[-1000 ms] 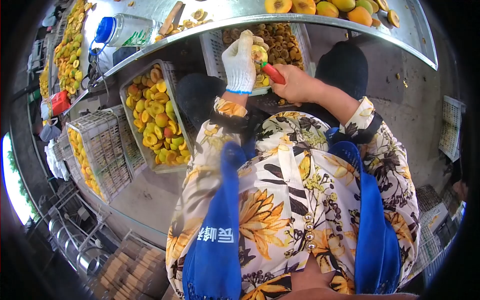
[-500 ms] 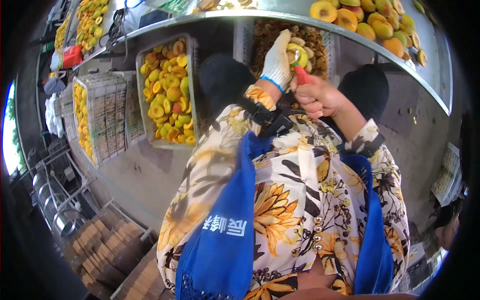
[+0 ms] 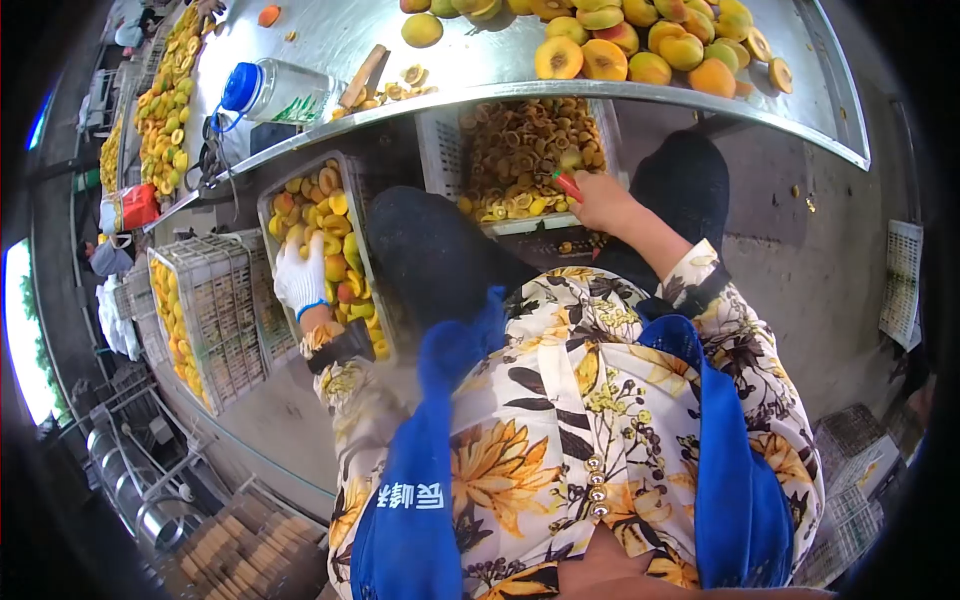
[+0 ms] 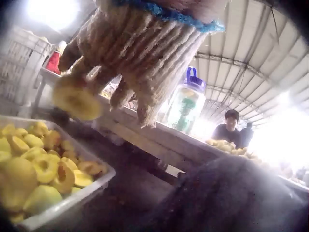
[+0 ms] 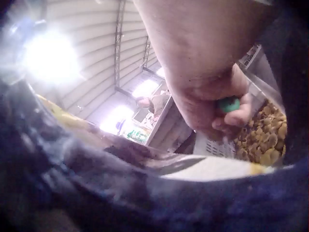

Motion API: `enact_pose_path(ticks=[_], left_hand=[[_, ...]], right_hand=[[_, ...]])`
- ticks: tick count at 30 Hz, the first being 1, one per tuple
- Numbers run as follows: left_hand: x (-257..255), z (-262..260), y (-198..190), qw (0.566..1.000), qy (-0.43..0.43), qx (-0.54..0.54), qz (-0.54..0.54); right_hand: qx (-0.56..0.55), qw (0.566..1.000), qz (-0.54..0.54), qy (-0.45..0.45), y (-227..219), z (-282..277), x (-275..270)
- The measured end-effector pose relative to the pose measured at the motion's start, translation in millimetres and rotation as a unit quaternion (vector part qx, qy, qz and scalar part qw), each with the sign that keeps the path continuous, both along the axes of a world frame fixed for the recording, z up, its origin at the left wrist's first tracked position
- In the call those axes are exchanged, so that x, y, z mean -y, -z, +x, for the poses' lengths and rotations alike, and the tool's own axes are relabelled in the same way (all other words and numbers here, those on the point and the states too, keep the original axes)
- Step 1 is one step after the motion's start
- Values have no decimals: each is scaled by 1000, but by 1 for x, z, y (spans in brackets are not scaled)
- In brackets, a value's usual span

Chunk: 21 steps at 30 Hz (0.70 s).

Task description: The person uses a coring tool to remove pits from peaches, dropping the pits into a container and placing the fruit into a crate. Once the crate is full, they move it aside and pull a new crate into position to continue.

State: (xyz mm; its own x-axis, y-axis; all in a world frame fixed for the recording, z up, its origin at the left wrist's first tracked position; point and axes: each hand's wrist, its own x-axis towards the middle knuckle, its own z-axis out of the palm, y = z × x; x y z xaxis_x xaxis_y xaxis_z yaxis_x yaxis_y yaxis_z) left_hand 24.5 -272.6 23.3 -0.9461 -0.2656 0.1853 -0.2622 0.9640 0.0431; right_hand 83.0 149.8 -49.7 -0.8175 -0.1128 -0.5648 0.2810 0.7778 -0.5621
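Note:
My left hand, in a white knitted glove, is over the crate of yellow peach halves on the left. In the left wrist view its fingers hang down loosely. A blurred peach half shows right at the fingertips, above the crate of halves. My right hand, bare, grips a small tool by its red handle. Its green end sticks out of the curled fingers in the right wrist view. Below that hand stands a crate of brown pits and scraps.
Ahead is a metal table with a pile of peaches, a blue-capped bottle and a wooden stick. Another full crate stands at the far left. My knees flank the scrap crate.
My left hand has gone from the fruit at the tool, over the scrap crate, leftward to the crate of halves. The right hand keeps the tool near the scrap crate.

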Motion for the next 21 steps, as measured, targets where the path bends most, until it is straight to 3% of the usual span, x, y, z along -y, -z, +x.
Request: enact_pose_path(ticks=[1, 3, 4, 5, 7, 8, 9, 12, 14, 17, 19, 20, 21], left_hand=[[-4, -1, -5, 998, 15, 1, -69], [-42, -24, -8, 992, 83, -72, 55], [-74, -40, -9, 968, 128, -70, 203], [-114, -54, -8, 949, 158, -65, 264], [-194, -75, -19, 955, 272, -15, 116], [-235, -86, -20, 952, 280, 60, 106], [-271, -92, -19, 930, 344, 58, 112], [-345, -128, 32, 887, 416, 182, 81], [-357, -129, 48, 883, 424, 112, 165], [-352, -140, 53, 874, 421, 112, 217], [-342, -133, 44, 863, 380, 33, 330], [-336, -126, 41, 851, 358, -6, 384], [-330, -106, 16, 805, 350, 5, 478]], right_hand=[[-24, 1000, 13, -6, 10, 0, 0], [-66, 998, 7, -9, 15, 3, -1], [-87, 996, -13, -5, 12, 3, -1], [-110, 993, -32, 0, 7, 0, -1], [-115, 992, -39, 27, -15, -2, -2], [-118, 991, -41, 42, -22, -1, -3], [-129, 989, -43, 60, -22, 2, -6], [-162, 978, -52, 118, -26, 12, -17], [-182, 967, -74, 164, -38, 15, -23], [-173, 956, -74, 224, -47, 12, -33], [-239, 928, -106, 265, -48, 3, -35], [-271, 911, -123, 287, -49, -3, -35], [-300, 905, -100, 286, -54, -10, -34]])
